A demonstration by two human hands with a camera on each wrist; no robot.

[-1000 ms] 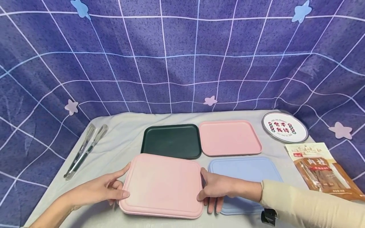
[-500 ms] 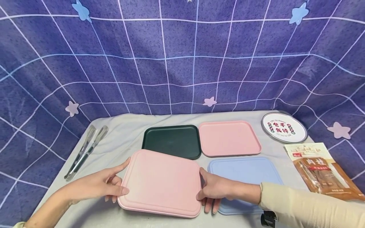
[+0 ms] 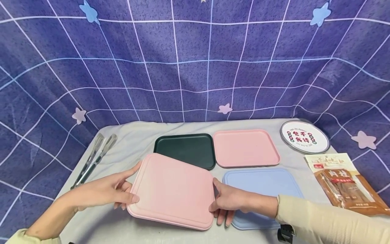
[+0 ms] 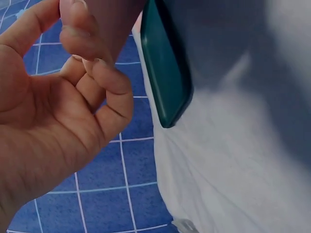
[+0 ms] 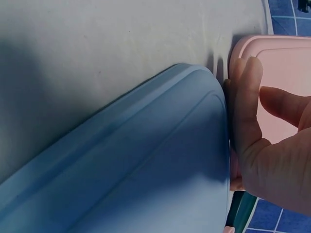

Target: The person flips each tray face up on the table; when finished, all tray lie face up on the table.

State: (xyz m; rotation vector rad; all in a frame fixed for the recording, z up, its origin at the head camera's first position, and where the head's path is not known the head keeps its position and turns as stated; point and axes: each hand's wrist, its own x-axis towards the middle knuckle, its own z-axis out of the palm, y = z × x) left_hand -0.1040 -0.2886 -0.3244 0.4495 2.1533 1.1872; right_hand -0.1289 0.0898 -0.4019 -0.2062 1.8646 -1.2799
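Note:
In the head view a pink tray, flat underside facing up, is held by both hands. Its left side is raised off the cloth and it slants down to the right. My left hand grips the left edge, thumb on top and fingers beneath. My right hand pinches the right edge, thumb on top and other fingers along the side. Under that hand's wrist lies a blue tray, also turned over. In the left wrist view only a shadowed part of the held tray shows beyond the fingers.
A dark green tray lies behind, partly covered by the held one. Next to it is another pink tray. Tongs lie at left; a round white plate and a brown food packet at right.
The left side of the held pink tray has risen and my left hand has moved up with it, so the tray tilts more. My right hand has shifted slightly left.

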